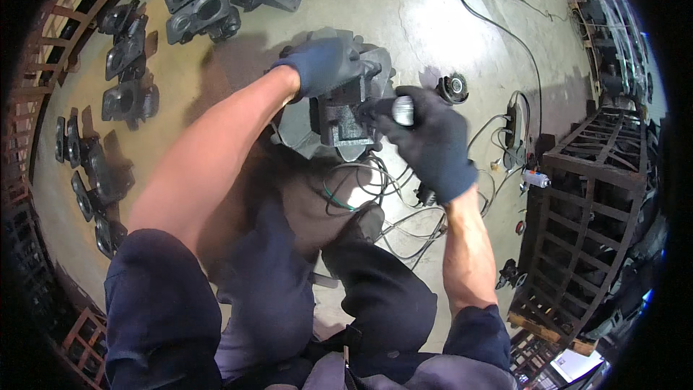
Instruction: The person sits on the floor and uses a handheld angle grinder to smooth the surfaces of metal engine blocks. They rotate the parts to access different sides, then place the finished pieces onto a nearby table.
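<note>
A grey metal casting (345,119) with a blocky raised middle stands in front of me, above the floor. My left hand (326,66), in a dark blue glove, is closed over the casting's far upper part; some fingertips are hidden behind it. On the right, my right hand (433,137), in a dark glove, wraps round a hand tool with a rounded silver end (404,110). The tool's dark part points left to the casting's side. Whether it touches the metal I cannot tell, and its exact kind is hidden by the glove.
Several similar castings (195,11) stand on the floor at left and far left. Beyond my right hand lies a round dark part (452,89). Loose cables (404,235) and a power strip (514,130) lie at right, near a spray can (535,178) and a metal cage (588,209).
</note>
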`<action>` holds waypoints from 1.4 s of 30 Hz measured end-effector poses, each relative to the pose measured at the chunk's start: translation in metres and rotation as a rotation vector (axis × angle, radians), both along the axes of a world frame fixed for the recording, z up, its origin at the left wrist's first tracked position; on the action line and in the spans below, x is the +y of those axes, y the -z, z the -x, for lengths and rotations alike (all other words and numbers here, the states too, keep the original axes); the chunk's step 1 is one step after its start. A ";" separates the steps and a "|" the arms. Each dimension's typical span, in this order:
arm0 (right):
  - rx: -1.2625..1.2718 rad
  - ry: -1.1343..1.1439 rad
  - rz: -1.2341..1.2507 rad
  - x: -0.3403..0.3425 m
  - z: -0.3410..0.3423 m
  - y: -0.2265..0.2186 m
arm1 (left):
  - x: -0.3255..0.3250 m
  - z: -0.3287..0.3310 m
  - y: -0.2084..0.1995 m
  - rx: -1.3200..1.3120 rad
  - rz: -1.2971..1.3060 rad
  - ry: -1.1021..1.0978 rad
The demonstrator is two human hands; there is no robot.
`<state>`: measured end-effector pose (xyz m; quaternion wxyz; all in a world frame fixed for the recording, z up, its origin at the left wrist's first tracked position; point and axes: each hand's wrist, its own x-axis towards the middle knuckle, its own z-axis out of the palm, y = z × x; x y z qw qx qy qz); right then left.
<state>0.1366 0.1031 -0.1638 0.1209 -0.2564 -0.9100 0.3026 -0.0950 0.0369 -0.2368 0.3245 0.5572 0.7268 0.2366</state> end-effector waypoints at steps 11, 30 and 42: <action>-0.181 0.471 0.549 0.073 -0.086 0.099 | 0.006 0.011 0.022 -0.140 0.036 0.064; 0.034 0.749 1.283 -0.055 -0.123 0.066 | -0.022 -0.100 -0.185 0.211 0.276 -0.072; 0.521 0.624 1.461 -0.080 -0.056 -0.221 | -0.014 -0.129 -0.478 0.045 0.129 -0.018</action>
